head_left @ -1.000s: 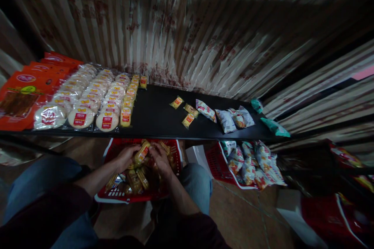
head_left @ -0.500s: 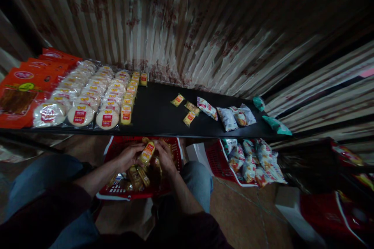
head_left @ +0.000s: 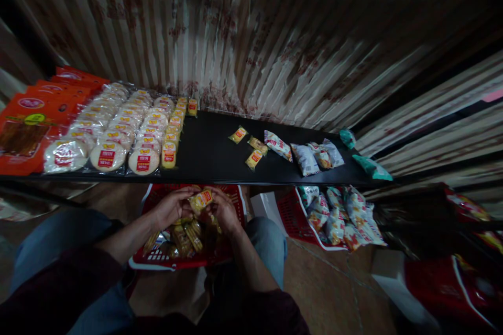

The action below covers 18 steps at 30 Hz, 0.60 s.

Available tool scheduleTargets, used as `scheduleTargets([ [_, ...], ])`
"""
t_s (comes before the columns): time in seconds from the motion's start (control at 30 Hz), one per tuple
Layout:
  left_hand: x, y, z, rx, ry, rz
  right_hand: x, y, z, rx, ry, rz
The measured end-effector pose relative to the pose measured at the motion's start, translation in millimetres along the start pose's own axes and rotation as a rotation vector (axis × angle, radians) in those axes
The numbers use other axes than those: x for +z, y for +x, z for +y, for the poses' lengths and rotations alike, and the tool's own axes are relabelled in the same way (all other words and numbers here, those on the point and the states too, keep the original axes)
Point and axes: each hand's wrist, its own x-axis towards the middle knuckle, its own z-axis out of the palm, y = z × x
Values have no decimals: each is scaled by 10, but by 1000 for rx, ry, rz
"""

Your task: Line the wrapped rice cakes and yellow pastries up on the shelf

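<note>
Between my two hands I hold a small yellow snack packet (head_left: 201,200) with a red and orange label, tilted, its label facing up. My left hand (head_left: 173,208) pinches its left end, and my right hand (head_left: 225,210) grips the other end. Both hands are over a red plastic basket (head_left: 173,264) with a pale rim. Inside it lie several similar yellow packets (head_left: 183,239), partly hidden by my hands. Just beyond, a row of matching yellow packets (head_left: 169,153) runs back along the black shelf (head_left: 208,159).
Left on the shelf are round rice-cracker packs (head_left: 143,159) in rows and orange bags (head_left: 23,131). Further right lie loose yellow packets (head_left: 254,158), white snack bags (head_left: 305,159) and green bags (head_left: 372,167). A second red basket (head_left: 291,214) holds several snack bags. Striped sheeting (head_left: 236,36) hangs behind.
The yellow packet has turned from nearly upright to more sideways and risen slightly toward the shelf edge. My hands have shifted with it and still hold it.
</note>
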Motion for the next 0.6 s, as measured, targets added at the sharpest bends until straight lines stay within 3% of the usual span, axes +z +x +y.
scheduleTargets([
  [0.33, -1, -29, 9, 44, -2, 32, -9, 34, 57, 12, 120, 25],
  [0.6, -8, -6, -66, 47, 51, 73, -23, 111, 297, 69, 20, 107],
])
